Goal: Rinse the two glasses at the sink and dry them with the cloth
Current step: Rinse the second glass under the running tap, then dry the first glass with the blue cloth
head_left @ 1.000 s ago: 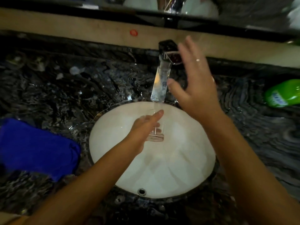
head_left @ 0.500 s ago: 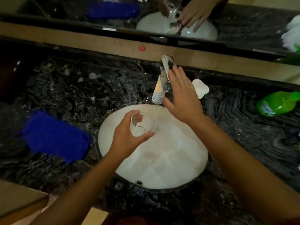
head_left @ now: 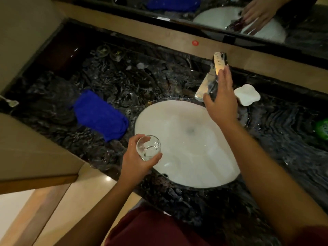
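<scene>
Countertop — dark veined stone, wet — surrounds white sink.

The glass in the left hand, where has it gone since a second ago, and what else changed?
The left hand drew the glass out from under the faucet toward the sink's near-left rim, still gripping it. The water stream seen earlier no longer shows. The right hand came down onto the faucet and rests there. The blue cloth stayed on the counter.
</scene>
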The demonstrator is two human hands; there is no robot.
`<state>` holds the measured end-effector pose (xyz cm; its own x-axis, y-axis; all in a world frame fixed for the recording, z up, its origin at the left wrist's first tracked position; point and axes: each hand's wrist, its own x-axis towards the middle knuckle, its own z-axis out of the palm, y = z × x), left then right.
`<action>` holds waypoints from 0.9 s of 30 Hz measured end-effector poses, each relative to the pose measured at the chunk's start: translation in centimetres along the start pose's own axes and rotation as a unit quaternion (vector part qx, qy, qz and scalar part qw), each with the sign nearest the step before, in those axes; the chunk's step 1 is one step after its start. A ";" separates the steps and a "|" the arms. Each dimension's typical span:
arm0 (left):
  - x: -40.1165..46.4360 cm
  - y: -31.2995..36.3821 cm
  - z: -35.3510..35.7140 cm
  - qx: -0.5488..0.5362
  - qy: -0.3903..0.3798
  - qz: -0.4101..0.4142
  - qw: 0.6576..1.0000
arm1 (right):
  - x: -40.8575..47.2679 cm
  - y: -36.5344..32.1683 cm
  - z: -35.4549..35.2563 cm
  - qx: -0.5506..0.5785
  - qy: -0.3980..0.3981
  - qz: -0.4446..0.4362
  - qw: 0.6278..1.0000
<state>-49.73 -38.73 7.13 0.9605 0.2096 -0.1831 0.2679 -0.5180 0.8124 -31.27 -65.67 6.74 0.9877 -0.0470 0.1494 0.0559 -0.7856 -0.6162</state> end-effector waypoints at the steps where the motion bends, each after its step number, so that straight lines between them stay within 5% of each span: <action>1: -0.6 -0.7 -0.4 -0.004 0.005 -0.015 1.000 | -0.2 -0.4 0.4 0.003 0.009 0.010 1.000; 17: -5.4 -9.5 -5.2 -0.003 0.060 -0.105 0.993 | -0.6 -1.5 2.7 0.057 0.079 0.050 0.994; 27: -5.7 -11.5 -6.8 -0.004 0.021 -0.046 0.999 | -0.7 -2.2 2.5 0.016 0.090 0.057 0.994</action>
<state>-58.84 -28.34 2.57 0.9281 0.2907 -0.2327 0.3532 -0.4892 0.7975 -31.73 -62.40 6.04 0.9456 -0.2468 0.2119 -0.0471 -0.7483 -0.6617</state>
